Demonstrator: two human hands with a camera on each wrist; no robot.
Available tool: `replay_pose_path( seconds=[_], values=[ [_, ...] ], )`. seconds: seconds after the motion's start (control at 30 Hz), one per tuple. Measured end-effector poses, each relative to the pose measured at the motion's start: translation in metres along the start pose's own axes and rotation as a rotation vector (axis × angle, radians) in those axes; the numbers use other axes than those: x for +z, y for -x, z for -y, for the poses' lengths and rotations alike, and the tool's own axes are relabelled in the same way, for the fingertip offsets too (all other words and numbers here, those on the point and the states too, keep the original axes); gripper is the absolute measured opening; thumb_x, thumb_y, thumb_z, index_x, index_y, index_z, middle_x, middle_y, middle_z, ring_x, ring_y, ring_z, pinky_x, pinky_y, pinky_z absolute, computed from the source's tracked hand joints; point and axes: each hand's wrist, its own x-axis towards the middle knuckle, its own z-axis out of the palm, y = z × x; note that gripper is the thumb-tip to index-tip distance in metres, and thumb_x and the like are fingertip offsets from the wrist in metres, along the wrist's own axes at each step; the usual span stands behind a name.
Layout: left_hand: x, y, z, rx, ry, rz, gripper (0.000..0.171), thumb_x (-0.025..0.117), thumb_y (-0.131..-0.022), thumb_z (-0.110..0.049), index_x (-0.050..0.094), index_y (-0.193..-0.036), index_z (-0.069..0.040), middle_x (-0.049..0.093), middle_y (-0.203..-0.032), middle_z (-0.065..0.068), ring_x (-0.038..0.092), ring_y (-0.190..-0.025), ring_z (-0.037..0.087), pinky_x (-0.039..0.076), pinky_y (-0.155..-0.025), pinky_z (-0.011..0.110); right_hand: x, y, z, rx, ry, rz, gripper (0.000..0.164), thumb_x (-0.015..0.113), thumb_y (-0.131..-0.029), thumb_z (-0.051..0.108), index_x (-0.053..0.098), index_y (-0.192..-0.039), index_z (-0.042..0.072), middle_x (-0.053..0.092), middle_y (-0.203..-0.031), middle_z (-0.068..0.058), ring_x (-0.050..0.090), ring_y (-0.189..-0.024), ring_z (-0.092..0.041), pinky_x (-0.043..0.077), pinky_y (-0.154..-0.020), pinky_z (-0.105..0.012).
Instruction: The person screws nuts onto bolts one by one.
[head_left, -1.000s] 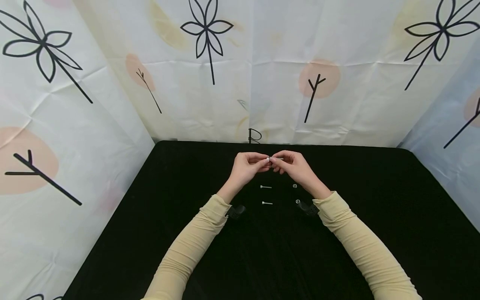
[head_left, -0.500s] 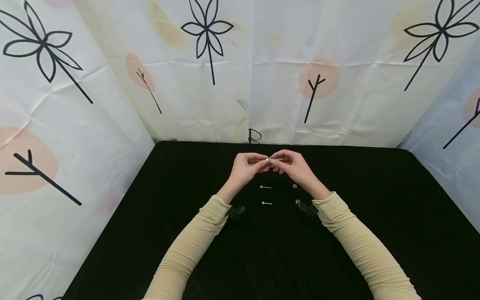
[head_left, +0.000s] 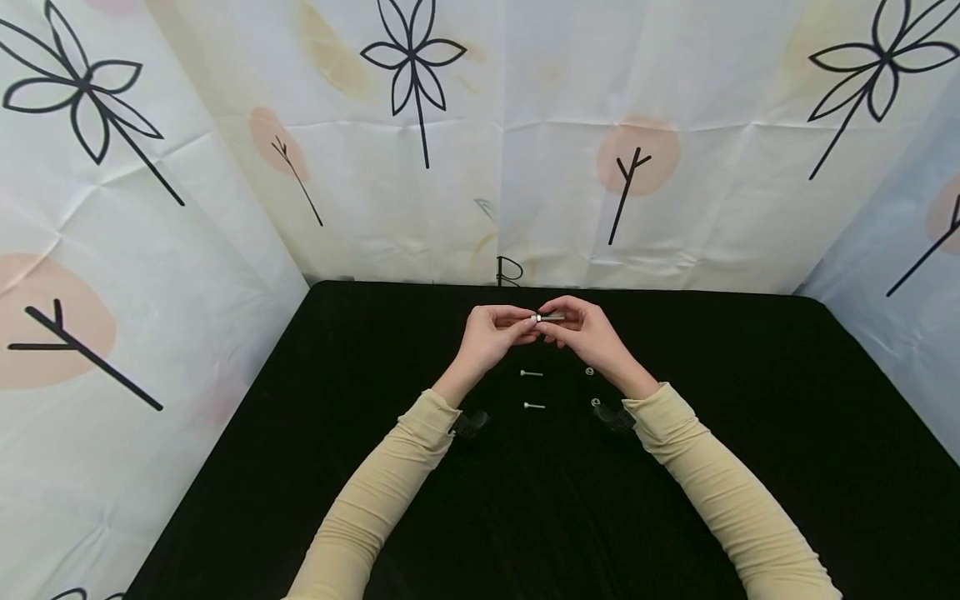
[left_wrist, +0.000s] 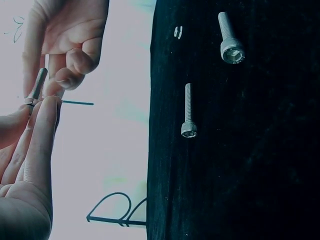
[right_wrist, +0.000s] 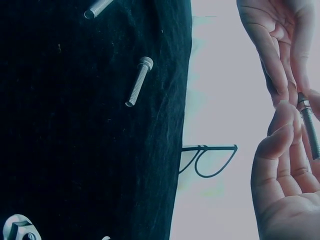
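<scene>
Left hand pinches nut, right hand pinches bolt; two bolts on bench at 6 o'clock.

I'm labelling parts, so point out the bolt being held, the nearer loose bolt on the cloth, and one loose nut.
held bolt (head_left: 553, 317), head view, its shank.
nearer loose bolt (head_left: 534, 406), head view, mid-shank.
loose nut (head_left: 589, 372), head view, its ring.

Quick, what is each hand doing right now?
Left hand: pinches the nut on the bolt.
Right hand: pinches the bolt by its shaft.
</scene>
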Motion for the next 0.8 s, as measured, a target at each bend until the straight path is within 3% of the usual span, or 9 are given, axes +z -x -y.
replay_pose_path(
  seconds=[0.2,0.3,0.5,0.7,0.8],
  values=[
    [0.002,0.003,-0.005,0.006,-0.002,-0.008,0.022,0.061,-0.091,0.003,0.063,-0.108,0.017,0.069,-0.099,0.023,0.069,-0.091,0.031,0.057,-0.082,0.041,0.000,0.000,-0.001,-0.012,0.033,-0.006,0.022,0.064,-0.094,0.015,0.063,-0.109,-0.001,0.066,-0.101,-0.017,0.064,-0.082,-0.032,0.056,-0.065,-0.040],
    [0.000,-0.002,0.003,0.006,-0.011,-0.011,0.023,0.062,-0.091,0.002,0.063,-0.109,0.016,0.068,-0.101,0.022,0.068,-0.092,0.030,0.057,-0.083,0.042,0.001,-0.001,-0.001,0.001,0.057,-0.018,0.024,0.064,-0.094,0.019,0.065,-0.108,0.000,0.067,-0.098,-0.016,0.064,-0.080,-0.034,0.055,-0.064,-0.039],
    [-0.003,-0.009,0.017,0.015,0.003,-0.029,0.025,0.064,-0.090,-0.003,0.064,-0.109,0.013,0.069,-0.101,0.022,0.069,-0.090,0.028,0.058,-0.081,0.039,0.001,-0.001,0.000,-0.017,0.024,-0.015,0.023,0.066,-0.092,0.010,0.061,-0.111,-0.003,0.065,-0.105,-0.019,0.066,-0.081,-0.025,0.056,-0.067,-0.041],
    [-0.002,-0.007,0.018,0.027,-0.014,-0.048,0.024,0.066,-0.090,-0.006,0.066,-0.106,0.011,0.069,-0.099,0.020,0.069,-0.089,0.028,0.059,-0.079,0.036,0.002,0.001,0.001,0.025,0.052,-0.020,0.022,0.066,-0.093,0.019,0.065,-0.107,0.002,0.068,-0.097,-0.013,0.060,-0.084,-0.045,0.054,-0.066,-0.049],
    [-0.002,-0.007,0.018,0.026,-0.018,-0.049,0.024,0.066,-0.090,-0.006,0.066,-0.107,0.011,0.069,-0.100,0.020,0.070,-0.089,0.027,0.059,-0.079,0.036,0.002,0.000,0.000,0.032,0.047,-0.021,0.023,0.066,-0.093,0.020,0.065,-0.108,0.001,0.068,-0.098,-0.013,0.059,-0.086,-0.048,0.053,-0.066,-0.049]
  ],
)
